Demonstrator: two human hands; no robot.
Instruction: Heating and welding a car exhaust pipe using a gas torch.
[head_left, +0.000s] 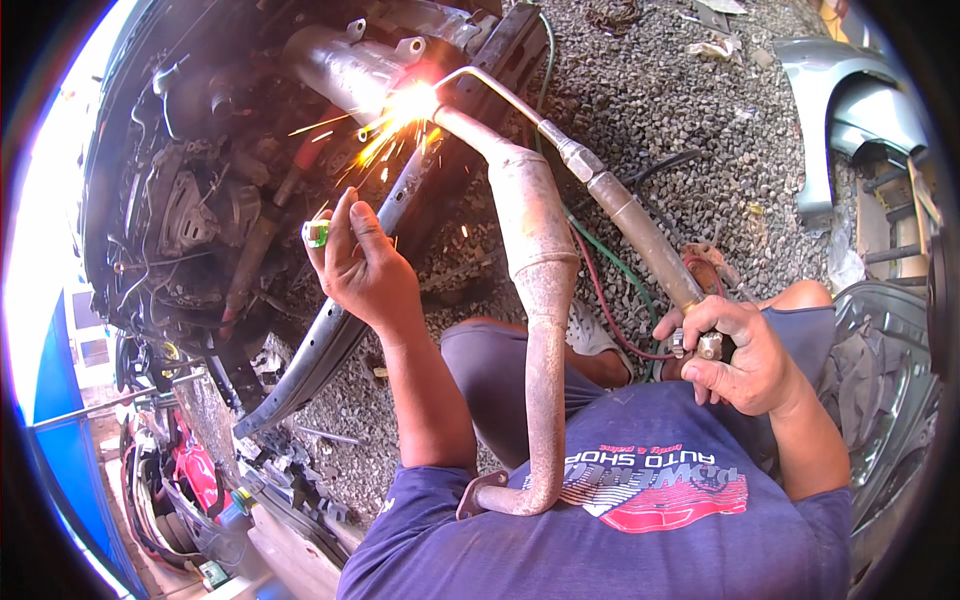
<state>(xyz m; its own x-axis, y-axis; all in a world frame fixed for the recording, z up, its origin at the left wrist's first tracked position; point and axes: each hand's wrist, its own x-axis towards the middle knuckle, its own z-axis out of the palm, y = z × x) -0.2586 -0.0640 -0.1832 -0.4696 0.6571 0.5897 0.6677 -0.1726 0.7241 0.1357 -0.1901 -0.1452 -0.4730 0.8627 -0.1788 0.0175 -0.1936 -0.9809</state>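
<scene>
**Holding gas torch (640,235) to the upper end of exhaust pipe (545,350)**

Your right hand (740,360) is closed round the valve end of the torch, well back from the flame (412,103), a grip that likely keeps your fingers clear of the heat and near the controls. The bent tip (465,72) meets the glare where the pipe reaches the grey metal canister (345,80); the exact seam is lost in the brightness. Sparks (375,150) fall toward your left side.

Your bare left hand (372,265) is raised below the sparks, fingers part-curled, thumb apart. A small green item (316,233) shows at its fingers; whether you grip it cannot be told. Neither hand supports the pipe.

The pipe, with its bulged converter section (535,205), runs back toward you, its flange (478,495) over your shirt (650,540); contact cannot be confirmed. The canister appears to lie across the dark steel beam (320,350), presumably for support. Red hose (603,300) and green hose (610,258) trail on the gravel (640,110).
</scene>
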